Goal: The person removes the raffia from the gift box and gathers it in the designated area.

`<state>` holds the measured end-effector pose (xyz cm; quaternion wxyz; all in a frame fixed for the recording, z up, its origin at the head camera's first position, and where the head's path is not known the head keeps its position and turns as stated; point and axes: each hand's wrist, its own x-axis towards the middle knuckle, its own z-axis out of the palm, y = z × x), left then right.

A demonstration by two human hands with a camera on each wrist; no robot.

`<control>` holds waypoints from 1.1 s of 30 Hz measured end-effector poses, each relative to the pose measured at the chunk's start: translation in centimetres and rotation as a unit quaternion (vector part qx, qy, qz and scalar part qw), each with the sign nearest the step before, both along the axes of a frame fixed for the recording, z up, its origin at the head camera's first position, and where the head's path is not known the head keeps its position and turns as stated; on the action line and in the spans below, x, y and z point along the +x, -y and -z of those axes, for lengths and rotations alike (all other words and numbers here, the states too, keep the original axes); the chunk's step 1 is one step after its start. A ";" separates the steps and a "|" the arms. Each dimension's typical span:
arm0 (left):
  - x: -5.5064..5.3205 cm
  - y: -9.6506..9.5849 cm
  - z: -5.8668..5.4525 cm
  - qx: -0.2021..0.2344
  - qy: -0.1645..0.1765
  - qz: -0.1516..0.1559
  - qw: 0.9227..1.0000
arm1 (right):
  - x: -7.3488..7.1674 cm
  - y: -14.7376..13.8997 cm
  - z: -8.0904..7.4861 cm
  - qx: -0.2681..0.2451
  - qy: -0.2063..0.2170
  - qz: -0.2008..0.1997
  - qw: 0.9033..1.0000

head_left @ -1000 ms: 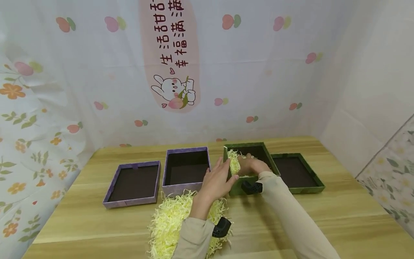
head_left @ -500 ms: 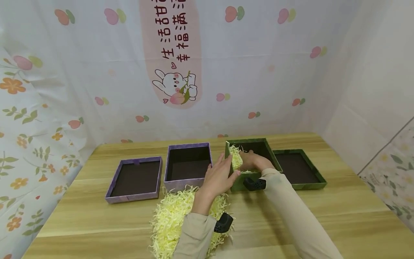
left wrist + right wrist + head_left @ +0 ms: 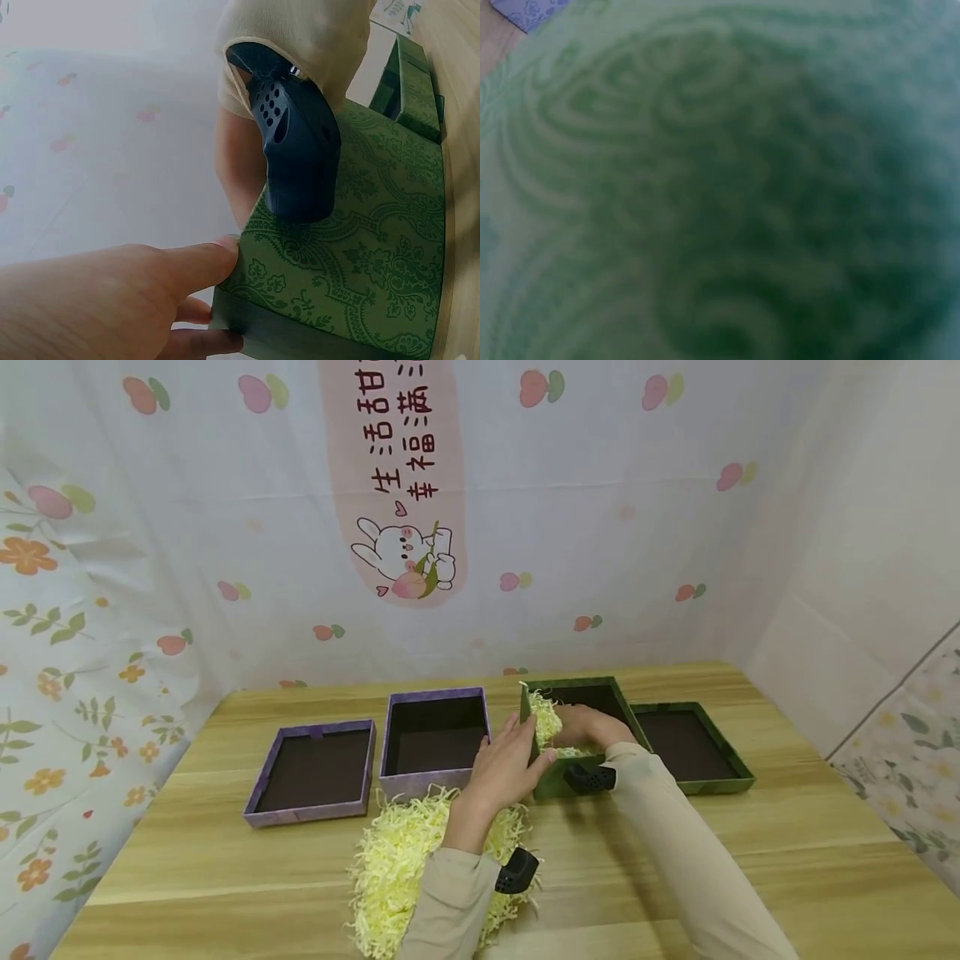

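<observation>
A green patterned box point(image 3: 551, 785) stands on the table with pale yellow shredded paper point(image 3: 544, 720) against its inner left wall. My right hand point(image 3: 592, 727) reaches down into it beside the paper; its fingertips are hidden inside. In the left wrist view, my left hand point(image 3: 112, 300) touches the corner of the box, thumb on the front edge and other fingers along the left side. A close, blurred green box wall point(image 3: 705, 187) fills most of the right wrist view. Below my left forearm lies a loose heap of the same yellow shredded paper point(image 3: 397, 877).
Left of the green box is an open purple box point(image 3: 431, 781), with a shallow purple lid point(image 3: 315, 814) farther left. A shallow green lid point(image 3: 712, 787) lies right of the green box. Behind the wooden table point(image 3: 187, 893) hangs a printed cloth point(image 3: 585, 560).
The right hand shifts slightly within the green box, still low among the paper. The left hand stays against the box's left side. The head view has tilted a little.
</observation>
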<state>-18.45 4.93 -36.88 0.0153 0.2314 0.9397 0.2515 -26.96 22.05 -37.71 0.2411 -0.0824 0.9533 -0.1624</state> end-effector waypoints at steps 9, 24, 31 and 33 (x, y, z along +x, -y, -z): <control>0.3 0.1 0.2 0.003 0.007 0.000 1.000 | 0.1 -0.9 -0.3 0.007 -0.027 -0.013 1.000; 0.1 0.1 -0.1 0.018 0.007 0.004 1.000 | 0.1 -1.7 -2.1 0.011 -0.053 -0.028 0.998; 0.0 0.1 -0.1 0.015 0.005 0.001 1.000 | 0.0 -1.6 -3.1 0.026 -0.078 -0.028 0.996; 0.1 0.1 -0.1 0.014 0.006 0.000 1.000 | 0.1 -1.5 -3.2 0.022 -0.076 -0.026 0.997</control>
